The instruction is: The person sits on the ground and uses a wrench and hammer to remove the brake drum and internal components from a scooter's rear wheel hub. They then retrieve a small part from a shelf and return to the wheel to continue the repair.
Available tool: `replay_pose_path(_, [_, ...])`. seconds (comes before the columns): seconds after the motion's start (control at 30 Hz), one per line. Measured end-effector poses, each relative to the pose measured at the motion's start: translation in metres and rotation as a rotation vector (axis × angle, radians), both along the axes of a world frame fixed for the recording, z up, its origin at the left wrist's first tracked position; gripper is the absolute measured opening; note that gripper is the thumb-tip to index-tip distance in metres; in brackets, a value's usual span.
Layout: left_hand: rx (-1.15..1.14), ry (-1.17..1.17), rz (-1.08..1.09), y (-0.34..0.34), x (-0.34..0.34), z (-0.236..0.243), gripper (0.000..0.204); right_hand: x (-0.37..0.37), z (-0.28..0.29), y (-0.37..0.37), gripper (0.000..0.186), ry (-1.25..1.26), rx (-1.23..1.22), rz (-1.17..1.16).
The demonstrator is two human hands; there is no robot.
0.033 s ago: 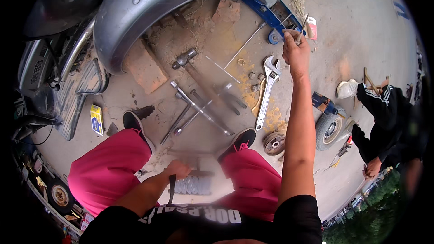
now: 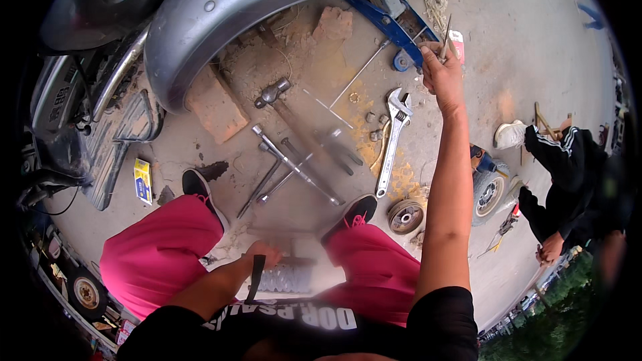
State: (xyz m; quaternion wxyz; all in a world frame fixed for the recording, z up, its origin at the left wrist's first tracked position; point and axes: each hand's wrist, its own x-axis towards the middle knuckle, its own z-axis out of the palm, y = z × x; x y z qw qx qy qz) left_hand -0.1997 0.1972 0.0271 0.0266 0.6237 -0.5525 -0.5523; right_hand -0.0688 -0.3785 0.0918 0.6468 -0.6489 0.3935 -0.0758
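Observation:
My right hand (image 2: pixel 443 79) is stretched far forward, its fingers closed round a thin, pointed grey metal tool (image 2: pixel 447 37) whose exact kind I cannot make out. Just left of that hand is a blue floor jack (image 2: pixel 381 19) under the car. My left hand (image 2: pixel 263 254) is low between my knees, curled closed; what it grips is blurred. Beside it lies a ribbed grey thing (image 2: pixel 286 279), partly smeared. Between the hands, on the ground, are a ball-peen hammer (image 2: pixel 273 91), a cross-shaped lug wrench (image 2: pixel 294 167) and a large adjustable wrench (image 2: pixel 393 140).
The silver fender (image 2: pixel 221 20) overhangs the upper left, with a brick (image 2: pixel 217 107) beneath it. A brake drum (image 2: pixel 405 216) sits by my right shoe. Beyond my right forearm are a wheel (image 2: pixel 490 195) and a seated person (image 2: pixel 568 167). A yellow-and-blue box (image 2: pixel 143 180) lies left.
The whole view has shifted slightly. My right hand is a little farther right and lower, and its forearm covers more of the blue-ended tool by the wheel. Both hands stay closed.

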Motion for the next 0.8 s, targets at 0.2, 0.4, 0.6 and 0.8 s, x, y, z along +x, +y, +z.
replay_pose_path(0.2, [-0.205,0.181,0.065,0.044,-0.024,-0.055,0.019,-0.012,0.091,-0.075,0.014,0.100,0.247,0.282])
replay_pose_path(0.4, [0.140,0.295,0.157,0.060,-0.027,-0.111,0.055,-0.027,0.077,-0.040,0.015,0.060,0.209,0.167])
replay_pose_path(0.6, [-0.015,0.162,-0.085,-0.037,0.008,-0.051,0.069,-0.081,0.065,0.030,0.019,0.555,-0.175,0.192])
replay_pose_path(0.8, [0.111,0.034,0.089,-0.108,0.063,0.051,0.070,-0.092,0.025,0.166,0.012,-0.147,0.391,-0.375])
